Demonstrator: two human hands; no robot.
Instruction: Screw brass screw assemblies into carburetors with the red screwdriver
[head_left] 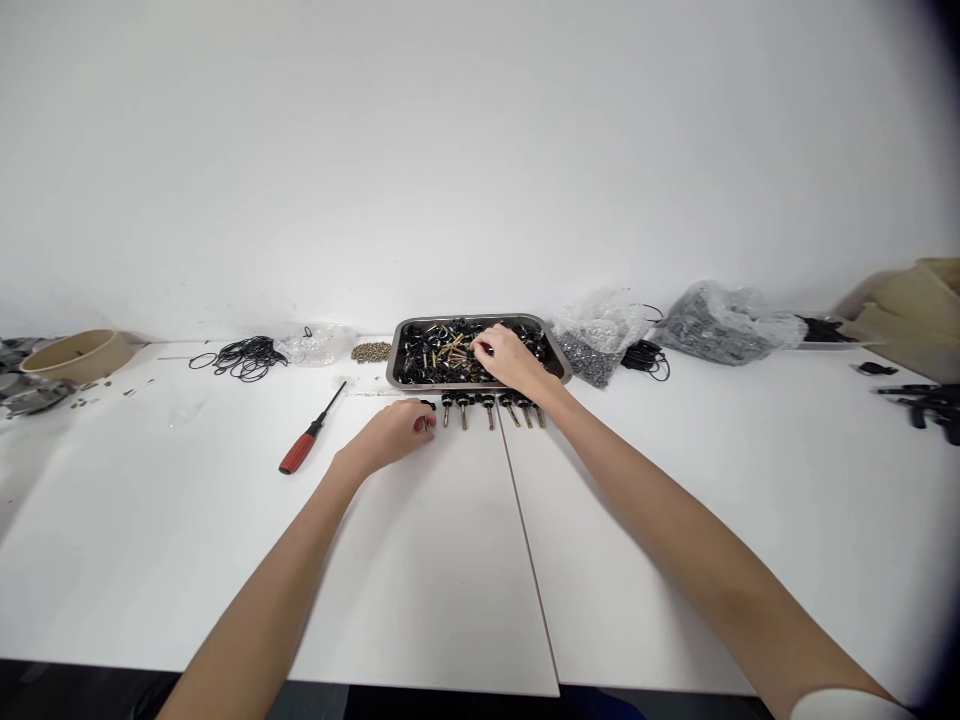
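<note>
My left hand (pixel 401 428) is closed on a black-headed metal pin (pixel 427 423) at the left end of a row of similar pins (pixel 464 412). That row stands on the table along the front edge of a metal tray (pixel 487 386). Inside the tray lies a heap of black parts (pixel 418 352) mixed with brass-coloured pins (pixel 452 348). My right hand (pixel 508 357) reaches over the heap with its fingers bent together. What its fingertips hold, if anything, is too small to make out.
A red-handled screwdriver (pixel 301 450) lies to the left. Behind it are black cords (pixel 251 357), a clear bag (pixel 315 344) and small brass pieces (pixel 370 352). Bags of dark parts (pixel 596 340) sit right of the tray. A beige round container (pixel 79 355) stands far left.
</note>
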